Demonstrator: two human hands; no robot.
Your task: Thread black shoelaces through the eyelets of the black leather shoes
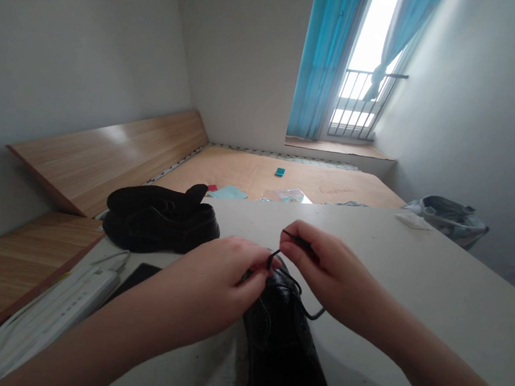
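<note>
A black leather shoe [286, 356] lies on the white table, its toe towards me. Over its laced opening, my left hand [234, 276] is closed in a pinch on the black shoelace [311, 315]. My right hand [319, 264], a little higher and to the right, also pinches the lace between thumb and forefinger. A short stretch of lace runs between the two hands, and a loop hangs at the shoe's right side. The left hand hides part of the shoe's opening. Another pair of black shoes [157, 222] sits at the table's back left.
A white power strip [85, 298] and a dark flat object [135, 278] lie on the left of the white table [371, 248]. Beyond stands a bed with a bare tan mattress [237, 163]. A bag-lined bin [452, 216] stands past the right edge, near a small white packet [413, 222].
</note>
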